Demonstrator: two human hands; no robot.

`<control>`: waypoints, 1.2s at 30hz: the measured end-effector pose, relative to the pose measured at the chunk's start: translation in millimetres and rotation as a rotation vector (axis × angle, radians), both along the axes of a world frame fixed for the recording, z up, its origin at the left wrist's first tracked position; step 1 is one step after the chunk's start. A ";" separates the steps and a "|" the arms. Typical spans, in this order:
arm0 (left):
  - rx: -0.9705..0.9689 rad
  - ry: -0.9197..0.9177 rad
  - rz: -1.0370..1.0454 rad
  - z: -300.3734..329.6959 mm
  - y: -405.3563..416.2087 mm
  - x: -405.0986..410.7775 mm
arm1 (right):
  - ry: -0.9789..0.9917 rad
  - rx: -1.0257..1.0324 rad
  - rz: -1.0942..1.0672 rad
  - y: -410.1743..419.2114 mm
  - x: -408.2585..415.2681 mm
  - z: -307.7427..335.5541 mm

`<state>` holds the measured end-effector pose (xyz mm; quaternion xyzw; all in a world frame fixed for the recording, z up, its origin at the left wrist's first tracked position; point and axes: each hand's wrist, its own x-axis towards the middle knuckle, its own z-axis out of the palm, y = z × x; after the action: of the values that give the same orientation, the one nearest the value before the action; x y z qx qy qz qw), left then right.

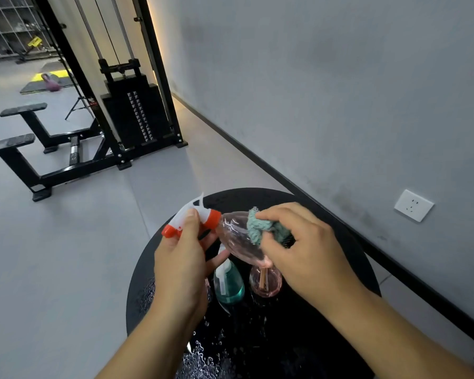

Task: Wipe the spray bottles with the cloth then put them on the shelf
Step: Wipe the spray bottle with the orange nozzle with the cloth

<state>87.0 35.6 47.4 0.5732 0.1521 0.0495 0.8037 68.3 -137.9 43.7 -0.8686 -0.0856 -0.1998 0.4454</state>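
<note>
My left hand (182, 258) grips the white and orange trigger head of a clear pink spray bottle (237, 236), which lies tilted above the round black table (350, 242). My right hand (304, 250) holds a bunched teal cloth (260, 225) pressed against the bottle's body. Below them a teal spray bottle (229, 283) with a white head stands on the table. Beside it stands another clear pink bottle (266, 283), its top hidden behind the held bottle.
Water drops (203, 359) lie on the near part of the table. A grey wall with a white socket (413, 205) runs along the right. A black cable weight machine (132, 116) and its base bars stand on the grey floor to the left.
</note>
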 end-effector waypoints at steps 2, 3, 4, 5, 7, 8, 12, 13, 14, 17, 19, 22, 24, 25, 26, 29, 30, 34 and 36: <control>0.012 0.004 -0.033 -3.2 -3.2 -1.2 | -0.021 -0.067 0.062 3.8 -0.6 -0.1; 0.014 0.005 -0.042 -4.1 -3.8 -1.0 | -0.022 -0.086 0.072 3.8 0.2 0.1; 0.014 0.004 -0.045 -3.9 -3.9 -0.6 | -0.007 -0.087 0.065 2.5 1.3 0.8; 0.012 0.002 -0.043 -3.4 -3.3 0.1 | 0.014 -0.075 0.046 0.4 2.3 1.7; 0.002 -0.007 -0.025 -2.5 -1.6 1.4 | 0.046 -0.042 0.006 -4.1 3.4 2.3; -0.001 -0.012 -0.022 -2.5 -0.7 1.7 | 0.053 -0.032 0.000 -4.8 3.1 2.1; 0.026 -0.012 -0.064 -5.5 -4.8 -0.5 | 0.029 -0.111 0.067 2.6 -0.8 0.6; 0.032 -0.009 -0.066 -6.2 -5.6 -0.9 | 0.022 -0.135 0.081 3.5 -0.7 0.4; 0.033 -0.008 -0.062 -6.1 -5.6 -1.0 | 0.026 -0.138 0.081 3.0 0.0 0.8; 0.013 -0.009 -0.026 -3.7 -0.9 1.2 | 0.072 -0.087 0.012 -3.2 3.3 3.2; -0.003 -0.005 -0.011 -3.1 1.5 2.4 | 0.081 -0.071 -0.023 -6.7 4.6 2.8; 0.018 -0.006 -0.043 -5.0 -1.4 1.1 | 0.080 -0.071 0.027 -3.7 2.1 1.8; 0.027 -0.006 -0.056 -6.0 -3.3 -0.1 | 0.050 -0.106 0.075 -0.2 0.4 1.5; 0.030 -0.007 -0.051 -6.1 -2.6 -0.2 | 0.034 -0.116 0.085 0.3 0.3 1.4; 0.027 -0.010 -0.043 -5.2 -1.2 0.2 | 0.029 -0.112 0.084 0.0 0.7 1.7; -0.017 -0.009 0.010 0.0 4.7 2.8 | 0.057 -0.077 0.050 -3.8 2.7 1.3; -0.027 -0.009 0.025 1.1 5.6 2.8 | 0.061 -0.074 0.037 -4.8 3.1 0.4; -0.029 0.010 0.037 -0.7 0.8 0.5 | 0.067 -0.070 0.033 -2.9 2.3 -2.0; -0.028 0.020 0.033 -1.9 -0.9 0.1 | 0.050 -0.078 0.065 -0.7 1.0 -0.5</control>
<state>87.1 34.7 45.5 0.5596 0.1701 0.0548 0.8093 69.3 -138.6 43.2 -0.8866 -0.1102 -0.1603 0.4196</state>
